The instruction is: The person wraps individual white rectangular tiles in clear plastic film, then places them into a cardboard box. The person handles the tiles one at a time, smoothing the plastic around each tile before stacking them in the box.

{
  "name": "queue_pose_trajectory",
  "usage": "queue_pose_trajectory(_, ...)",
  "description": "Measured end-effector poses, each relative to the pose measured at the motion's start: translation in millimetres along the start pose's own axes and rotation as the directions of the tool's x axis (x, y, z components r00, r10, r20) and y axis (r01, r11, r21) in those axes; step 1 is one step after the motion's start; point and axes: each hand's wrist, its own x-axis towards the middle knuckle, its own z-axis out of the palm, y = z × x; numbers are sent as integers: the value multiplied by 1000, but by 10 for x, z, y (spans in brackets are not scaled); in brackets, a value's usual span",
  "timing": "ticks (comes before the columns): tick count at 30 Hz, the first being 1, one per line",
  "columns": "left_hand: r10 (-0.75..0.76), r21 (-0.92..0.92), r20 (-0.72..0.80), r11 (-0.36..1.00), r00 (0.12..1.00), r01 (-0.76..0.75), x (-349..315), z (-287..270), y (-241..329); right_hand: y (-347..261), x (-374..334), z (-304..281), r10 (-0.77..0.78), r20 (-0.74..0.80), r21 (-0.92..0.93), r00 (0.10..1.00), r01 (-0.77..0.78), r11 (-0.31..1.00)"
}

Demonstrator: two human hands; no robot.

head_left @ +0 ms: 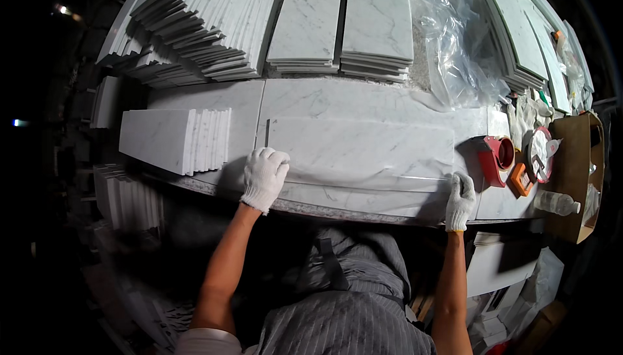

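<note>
A long white marble tile with faint grey veins lies flat on the worktop in front of me. Thin clear plastic film, wrinkled and hard to see, runs along its near edge. My left hand, in a white knitted glove, is closed at the tile's near left corner. At the near right corner my gloved right hand is closed too, its fingers pinched together. Both hands seem to grip the film, though their fingertips are partly hidden.
Marble tiles stand in a row at left; stacked tiles line the back. Crumpled clear plastic lies at back right. A red tape dispenser, orange tool, plastic bottle and cardboard box are on the right.
</note>
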Motion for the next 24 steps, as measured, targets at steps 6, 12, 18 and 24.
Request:
queue_pose_trajectory(6,76,66,-339,996,938,-57,-290,342,-99,26,-57,-44,15,-60,-6,998,-16,1000)
queue_pose_trajectory(12,-306,-580,228,720,924,381,-242,94,-240,-71,44,-102,40,15,39,999,-41,998)
queue_pose_trajectory(18,-261,-436,525,736,810,519,-38,-225,-198,-55,109,-81,-5,60,-55,998,9,998)
queue_pose_trajectory(24,-180,109,425,983,887,147,-139,-137,32,-87,72,9,31,-19,-11,999,-31,999)
